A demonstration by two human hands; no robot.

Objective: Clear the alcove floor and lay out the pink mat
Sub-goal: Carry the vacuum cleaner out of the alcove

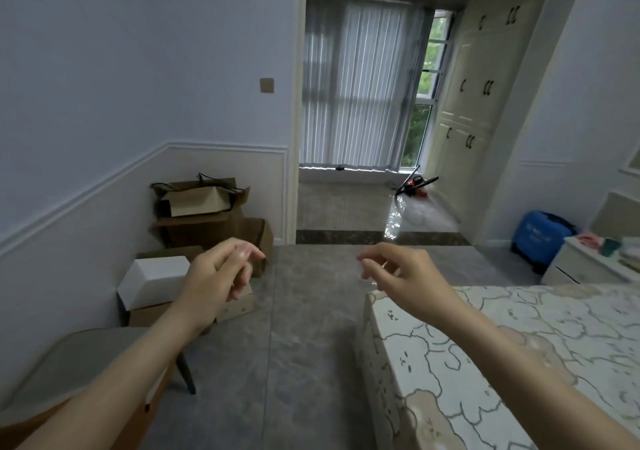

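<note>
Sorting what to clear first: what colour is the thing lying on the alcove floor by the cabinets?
Red and black, seen in the head view.

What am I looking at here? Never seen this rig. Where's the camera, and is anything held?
No robot: one wide-angle camera on a person's head, looking forward and down. The left hand and right hand hang loosely curled in front, holding nothing. Ahead is the alcove floor, with a red and black tool lying by the window. Cardboard boxes are stacked on the left, a patterned bed is on the right, a blue case beyond it. No pink mat is visible.
</note>
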